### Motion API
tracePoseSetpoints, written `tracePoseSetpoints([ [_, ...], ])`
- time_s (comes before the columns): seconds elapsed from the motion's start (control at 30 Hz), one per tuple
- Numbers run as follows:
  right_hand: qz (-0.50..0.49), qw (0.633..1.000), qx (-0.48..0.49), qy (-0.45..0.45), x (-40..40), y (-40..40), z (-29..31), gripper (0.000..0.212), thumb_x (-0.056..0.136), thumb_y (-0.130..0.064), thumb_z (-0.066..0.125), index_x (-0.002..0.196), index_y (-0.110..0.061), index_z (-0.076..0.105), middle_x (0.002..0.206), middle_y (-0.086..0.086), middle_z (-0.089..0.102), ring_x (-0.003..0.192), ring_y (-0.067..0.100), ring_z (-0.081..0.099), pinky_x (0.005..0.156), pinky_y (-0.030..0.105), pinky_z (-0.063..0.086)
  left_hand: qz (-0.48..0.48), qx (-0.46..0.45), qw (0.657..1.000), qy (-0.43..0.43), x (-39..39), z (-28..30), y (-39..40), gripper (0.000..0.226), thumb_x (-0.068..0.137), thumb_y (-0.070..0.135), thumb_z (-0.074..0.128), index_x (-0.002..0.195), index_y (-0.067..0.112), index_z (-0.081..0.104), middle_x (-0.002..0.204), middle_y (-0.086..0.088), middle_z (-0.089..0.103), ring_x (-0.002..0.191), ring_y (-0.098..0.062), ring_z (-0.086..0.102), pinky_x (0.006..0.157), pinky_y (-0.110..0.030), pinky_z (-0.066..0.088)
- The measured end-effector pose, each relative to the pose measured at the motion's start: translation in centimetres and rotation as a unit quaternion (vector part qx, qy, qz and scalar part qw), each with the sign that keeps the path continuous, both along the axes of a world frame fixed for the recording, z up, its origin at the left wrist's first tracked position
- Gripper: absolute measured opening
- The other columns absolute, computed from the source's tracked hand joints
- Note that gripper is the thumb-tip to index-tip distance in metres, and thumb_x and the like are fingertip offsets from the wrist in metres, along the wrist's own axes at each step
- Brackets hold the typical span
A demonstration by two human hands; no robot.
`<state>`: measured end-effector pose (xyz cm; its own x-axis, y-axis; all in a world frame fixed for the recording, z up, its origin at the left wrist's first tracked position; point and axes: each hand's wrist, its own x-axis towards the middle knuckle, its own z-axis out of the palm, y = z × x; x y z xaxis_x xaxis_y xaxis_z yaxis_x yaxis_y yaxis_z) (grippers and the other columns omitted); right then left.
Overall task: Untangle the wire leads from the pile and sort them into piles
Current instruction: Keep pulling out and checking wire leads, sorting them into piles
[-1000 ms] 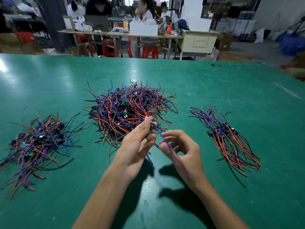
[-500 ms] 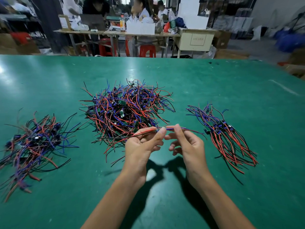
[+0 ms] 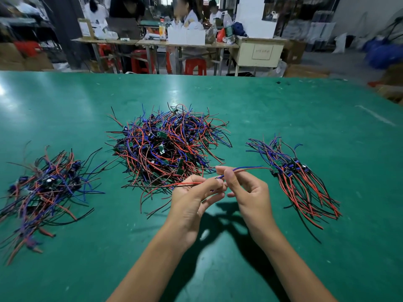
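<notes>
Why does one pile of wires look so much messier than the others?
The middle pile is the tangle not yet sorted, so its red, blue and black wires cross every way. The right pile lies combed straight. Nothing looks broken or spilled.

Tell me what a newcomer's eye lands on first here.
First, the big tangled pile of red, blue and black wire leads at the middle of the green table. Next, the left hand and right hand in front of it, pinching one wire lead between them. A combed-out pile lies to the right, a looser pile to the left.
</notes>
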<state>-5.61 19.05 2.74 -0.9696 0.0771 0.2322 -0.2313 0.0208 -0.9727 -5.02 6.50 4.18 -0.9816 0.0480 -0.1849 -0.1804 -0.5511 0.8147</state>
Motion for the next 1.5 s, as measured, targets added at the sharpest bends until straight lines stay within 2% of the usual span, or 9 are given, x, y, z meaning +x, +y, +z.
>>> tracePoseSetpoints([
  [0.2,0.039,0.997,-0.036,-0.047,0.3,-0.9,0.0,0.034,0.099,-0.039,0.048,0.105,-0.022,0.077,0.109,-0.004,0.077,0.096,0.01,0.069,0.071,0.02,0.05,0.03,0.045,0.999,0.0,-0.2,-0.4,0.3,0.038,0.08,-0.005,0.073,0.105,0.011,0.048,0.077,-0.007,0.071,0.067,-0.017,0.072,0.063,-0.021,0.056],
  [0.33,0.051,0.997,-0.034,-0.052,0.2,-1.2,-0.2,0.035,0.108,-0.02,0.039,0.115,-0.019,0.073,0.111,-0.003,0.077,0.094,0.007,0.066,0.071,0.021,0.049,0.054,0.029,0.998,0.014,-0.4,-0.5,0.3,0.034,0.076,-0.003,0.076,0.1,0.011,0.057,0.074,-0.004,0.071,0.067,-0.017,0.07,0.064,-0.022,0.057],
  [0.57,0.03,0.988,-0.127,-0.077,0.4,-1.8,-0.4,0.038,0.105,-0.014,0.042,0.084,-0.019,0.074,0.092,0.0,0.077,0.077,0.01,0.066,0.062,0.018,0.048,0.117,-0.047,0.987,0.101,0.2,-0.7,1.8,0.038,0.062,-0.005,0.071,0.084,0.015,0.048,0.057,-0.003,0.058,0.051,-0.018,0.051,0.054,-0.027,0.051],
  [0.73,-0.011,0.983,-0.151,-0.101,-0.5,-1.7,-0.6,0.051,0.104,-0.01,0.038,0.071,-0.021,0.074,0.09,-0.001,0.078,0.076,0.014,0.068,0.055,0.022,0.049,0.12,-0.054,0.986,0.099,0.2,-0.8,2.3,0.04,0.06,-0.007,0.067,0.087,0.015,0.047,0.055,-0.01,0.051,0.05,-0.016,0.045,0.059,-0.028,0.05],
  [1.0,-0.167,0.956,-0.191,-0.145,-3.6,2.4,-0.9,0.031,0.104,-0.013,0.037,0.084,-0.023,0.059,0.089,-0.005,0.076,0.068,0.011,0.058,0.054,0.024,0.041,0.076,-0.074,0.991,0.085,0.8,-1.2,3.1,0.041,0.057,-0.004,0.062,0.092,0.011,0.047,0.045,0.0,0.054,0.04,-0.016,0.045,0.049,-0.022,0.044],
  [1.1,-0.289,0.955,-0.071,0.015,-3.5,3.0,-1.1,0.032,0.104,-0.012,0.035,0.084,-0.018,0.059,0.086,-0.007,0.069,0.066,0.007,0.053,0.06,0.021,0.041,0.051,-0.051,0.996,0.058,1.1,-1.2,3.2,0.042,0.059,0.0,0.066,0.094,0.011,0.047,0.048,-0.002,0.054,0.041,-0.017,0.049,0.049,-0.023,0.047],
  [1.2,-0.368,0.907,0.064,0.192,-3.0,3.5,-1.0,0.032,0.105,-0.023,0.033,0.089,-0.013,0.06,0.083,-0.005,0.064,0.065,0.01,0.054,0.066,0.025,0.044,0.02,-0.001,0.999,0.038,1.3,-1.2,2.8,0.041,0.063,0.002,0.072,0.093,0.014,0.046,0.057,-0.006,0.058,0.047,-0.018,0.054,0.052,-0.023,0.05],
  [1.37,-0.063,0.995,-0.071,0.037,-1.0,1.5,-0.6,0.042,0.097,-0.052,0.043,0.102,-0.021,0.072,0.088,0.002,0.074,0.067,0.013,0.059,0.057,0.022,0.044,0.024,0.011,1.0,-0.007,0.4,-1.0,1.4,0.038,0.076,-0.005,0.077,0.092,0.016,0.05,0.071,-0.009,0.07,0.052,-0.014,0.063,0.051,-0.021,0.052],
  [1.5,-0.013,0.999,-0.033,0.035,-0.5,-1.1,-1.3,0.029,0.105,-0.029,0.052,0.094,-0.016,0.076,0.092,-0.001,0.078,0.082,0.007,0.07,0.069,0.015,0.051,0.02,-0.022,0.999,0.011,0.4,-0.9,1.2,0.021,0.083,0.007,0.075,0.097,0.009,0.06,0.076,-0.008,0.073,0.061,-0.016,0.07,0.055,-0.02,0.055],
])
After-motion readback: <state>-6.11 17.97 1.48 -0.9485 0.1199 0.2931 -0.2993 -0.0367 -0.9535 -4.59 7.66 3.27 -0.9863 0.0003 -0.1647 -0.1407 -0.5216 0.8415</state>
